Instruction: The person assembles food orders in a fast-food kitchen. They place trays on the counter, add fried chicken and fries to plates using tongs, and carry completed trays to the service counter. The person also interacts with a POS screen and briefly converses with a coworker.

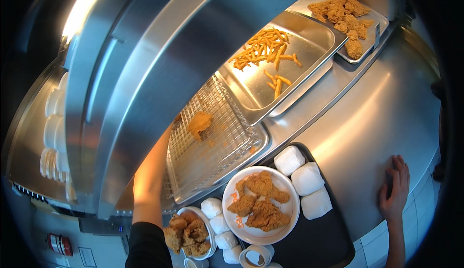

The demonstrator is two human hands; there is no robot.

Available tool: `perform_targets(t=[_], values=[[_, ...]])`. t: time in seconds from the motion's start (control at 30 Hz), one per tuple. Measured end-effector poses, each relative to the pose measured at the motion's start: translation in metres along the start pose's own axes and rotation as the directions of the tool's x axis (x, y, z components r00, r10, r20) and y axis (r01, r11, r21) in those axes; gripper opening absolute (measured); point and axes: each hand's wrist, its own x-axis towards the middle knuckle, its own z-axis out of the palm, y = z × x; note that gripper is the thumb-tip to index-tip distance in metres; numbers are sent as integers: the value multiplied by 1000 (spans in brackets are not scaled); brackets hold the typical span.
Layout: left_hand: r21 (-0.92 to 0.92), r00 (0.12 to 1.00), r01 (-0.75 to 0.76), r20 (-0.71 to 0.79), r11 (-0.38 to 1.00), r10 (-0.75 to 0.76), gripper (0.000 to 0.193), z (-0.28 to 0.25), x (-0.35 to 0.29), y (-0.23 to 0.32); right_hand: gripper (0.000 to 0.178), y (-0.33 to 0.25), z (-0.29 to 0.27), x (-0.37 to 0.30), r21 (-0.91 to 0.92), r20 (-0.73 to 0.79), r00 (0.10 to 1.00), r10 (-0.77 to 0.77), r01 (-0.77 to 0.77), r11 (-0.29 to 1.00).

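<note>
My left forearm, in a black sleeve, reaches up under the steel hood. The hood covers the hand and its fingers, close to a wire rack in a metal tray. One fried chicken piece lies on the rack among crumbs. At the right, my right hand lies on the steel counter near its edge, fingers stretched and thumb apart, holding nothing. Between my arms, a black tray carries a white plate of fried chicken, a bowl heaped with chicken, and several white wrapped bundles.
The steel hood arches over the station. Beyond the rack stand a deep pan of French fries and another tray with fried chicken. White cups sit at the black tray's near edge. Stacked white dishes stand far left.
</note>
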Motion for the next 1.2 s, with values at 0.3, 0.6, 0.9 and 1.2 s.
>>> perform_targets(t=[0.3, 0.6, 0.9, 1.2], values=[[-79, 997, 12, 83, 997, -5, 56, -2, 26, -4, 35, 3, 0, 0, 19, 22, 1000, -18, 18, 1000], [-550, 958, -99, 172, 829, 229, 75, -33, -79, -86, 36, 8, 3, -3, -9, 29, 999, -42, 43, 999], [-628, 986, 88, -55, 773, -157, 76, -4, -89, -56, 35, 7, 2, -1, -23, 43, 998, -37, 38, 999], [2, 953, 104, 285, 995, -100, 60, -45, 23, 35, 37, 5, 3, -1, -19, 42, 999, 10, -10, 1000]])
